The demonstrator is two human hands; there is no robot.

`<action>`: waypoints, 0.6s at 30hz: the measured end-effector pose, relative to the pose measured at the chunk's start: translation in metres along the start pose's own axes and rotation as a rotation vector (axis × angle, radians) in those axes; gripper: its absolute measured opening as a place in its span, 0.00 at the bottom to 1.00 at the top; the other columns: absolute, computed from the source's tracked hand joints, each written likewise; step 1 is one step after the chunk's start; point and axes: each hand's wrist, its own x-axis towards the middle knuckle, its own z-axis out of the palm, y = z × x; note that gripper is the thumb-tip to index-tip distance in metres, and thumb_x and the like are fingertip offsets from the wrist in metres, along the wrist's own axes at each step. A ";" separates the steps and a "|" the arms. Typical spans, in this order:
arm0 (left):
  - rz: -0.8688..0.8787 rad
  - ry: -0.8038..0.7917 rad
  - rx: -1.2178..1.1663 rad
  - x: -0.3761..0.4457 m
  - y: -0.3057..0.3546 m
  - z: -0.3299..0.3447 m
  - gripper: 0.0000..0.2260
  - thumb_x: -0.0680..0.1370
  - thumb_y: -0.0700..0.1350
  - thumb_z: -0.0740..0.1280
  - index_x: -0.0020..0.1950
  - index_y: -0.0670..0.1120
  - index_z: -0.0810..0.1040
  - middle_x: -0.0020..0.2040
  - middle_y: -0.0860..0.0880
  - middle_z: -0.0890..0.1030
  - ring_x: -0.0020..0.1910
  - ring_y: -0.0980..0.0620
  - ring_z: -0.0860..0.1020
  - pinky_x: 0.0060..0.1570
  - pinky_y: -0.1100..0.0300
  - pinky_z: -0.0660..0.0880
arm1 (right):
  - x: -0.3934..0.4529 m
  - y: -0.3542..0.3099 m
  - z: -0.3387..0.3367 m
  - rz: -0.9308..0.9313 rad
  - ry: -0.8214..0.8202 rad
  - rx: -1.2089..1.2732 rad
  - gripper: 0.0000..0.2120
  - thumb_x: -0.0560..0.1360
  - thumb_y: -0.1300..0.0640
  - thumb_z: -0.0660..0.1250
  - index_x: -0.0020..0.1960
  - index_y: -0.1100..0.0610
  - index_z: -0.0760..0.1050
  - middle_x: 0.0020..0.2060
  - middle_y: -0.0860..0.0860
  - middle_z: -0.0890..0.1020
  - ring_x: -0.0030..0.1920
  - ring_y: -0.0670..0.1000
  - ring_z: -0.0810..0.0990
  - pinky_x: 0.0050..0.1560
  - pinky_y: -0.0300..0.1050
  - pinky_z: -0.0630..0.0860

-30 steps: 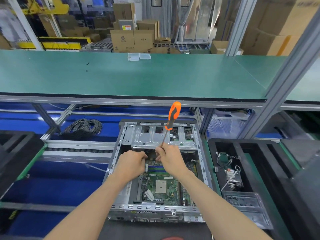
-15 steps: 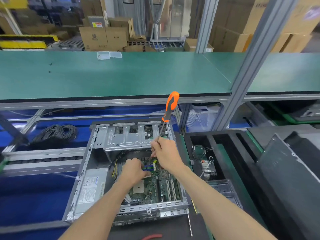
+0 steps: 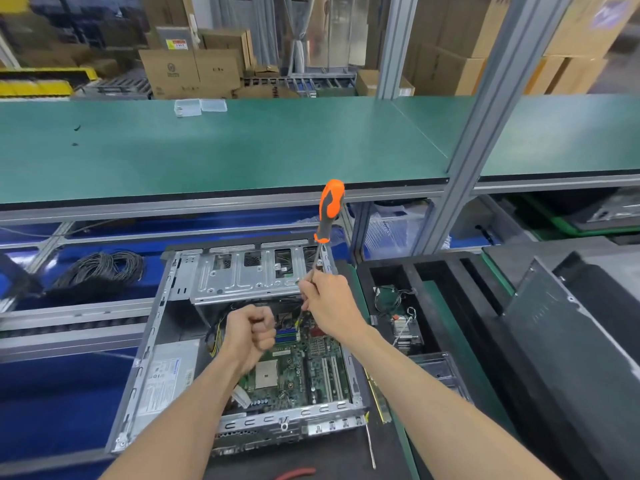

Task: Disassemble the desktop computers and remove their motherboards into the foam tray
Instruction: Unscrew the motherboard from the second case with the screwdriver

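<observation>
An open grey computer case (image 3: 162, 306) lies flat in front of me, with the green motherboard (image 3: 294, 372) still inside at its right half. My right hand (image 3: 325, 301) grips the metal shaft of an orange-handled screwdriver (image 3: 330, 202), which stands nearly upright with its tip down in the case's far right corner. My left hand (image 3: 251, 332) hovers over the board as a fist, and nothing shows in it. The black foam tray (image 3: 446, 306) sits just right of the case.
A silver power supply (image 3: 162, 375) fills the case's left side. A heatsink with wires (image 3: 403, 329) lies in the foam tray. Coiled black cable (image 3: 100, 271) lies far left. Red-handled pliers (image 3: 294, 474) lie near me. Dark case panels (image 3: 571, 323) lean at right, below a green shelf (image 3: 242, 150).
My view has swung right, so the case sits further left. My left hand has lifted off the board and curled into a fist. The right hand still holds the screwdriver.
</observation>
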 end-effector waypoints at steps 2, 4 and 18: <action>0.052 0.025 0.081 -0.001 0.001 0.005 0.13 0.72 0.35 0.55 0.28 0.43 0.70 0.25 0.51 0.57 0.23 0.54 0.52 0.21 0.66 0.54 | 0.000 0.001 0.002 0.007 -0.028 -0.020 0.14 0.83 0.59 0.59 0.42 0.64 0.74 0.38 0.59 0.81 0.40 0.59 0.82 0.46 0.58 0.78; 0.120 0.085 0.262 0.001 -0.003 0.014 0.14 0.76 0.36 0.58 0.32 0.37 0.76 0.24 0.50 0.59 0.22 0.53 0.53 0.22 0.64 0.54 | 0.000 0.000 0.003 0.019 -0.051 -0.046 0.13 0.83 0.59 0.60 0.43 0.63 0.75 0.38 0.59 0.82 0.41 0.58 0.82 0.47 0.58 0.78; 0.270 -0.042 0.598 0.010 -0.011 0.024 0.09 0.73 0.41 0.75 0.44 0.57 0.88 0.39 0.32 0.82 0.36 0.51 0.71 0.43 0.55 0.69 | 0.001 0.001 0.001 0.017 -0.092 -0.143 0.12 0.83 0.59 0.59 0.46 0.64 0.76 0.38 0.59 0.83 0.44 0.59 0.80 0.51 0.56 0.75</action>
